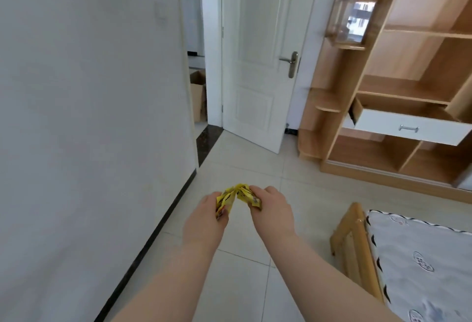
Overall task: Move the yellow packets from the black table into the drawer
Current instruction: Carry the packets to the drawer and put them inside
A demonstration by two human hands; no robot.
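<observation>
Low in the centre of the frame, above the tiled floor [245,166], the left hand [207,217] and right hand [272,206] both pinch the bunched yellow packets [236,195] in curled fingers — the drawer [408,123] stands open at right.

You stand on a pale tiled floor [255,166], and the wooden shelf unit [398,89] rests directly on it. In that unit a white-fronted drawer [408,127] is pulled open, and a clear box [350,21] sits on a small side shelf at its upper left. Nearer you than the unit, a wooden bed frame [355,245] stands on the tiles and carries a patterned mattress [421,270]. Far left of the unit, through the doorway, a cardboard box [198,97] sits on the floor.
</observation>
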